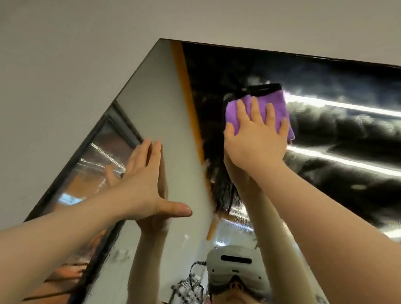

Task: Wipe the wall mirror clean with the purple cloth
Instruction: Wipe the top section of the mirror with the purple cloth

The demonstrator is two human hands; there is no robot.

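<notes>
purple cloth (260, 107) under right hand (256, 133), on mirror (346, 144)

Even, fairly dim indoor light falls on the wall (57, 33). The mirror (343, 169) carries bright glare streaks from reflected strip lights, with smeared, wavy reflections. Wide-angle distortion bends the edges; detail is soft throughout.

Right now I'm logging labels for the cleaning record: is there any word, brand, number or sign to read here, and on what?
None can be read.
Purple cloth: no tag or print visible.
Mirror: only smeared reflections.
Headset reflected in it: no legible marking.
</notes>
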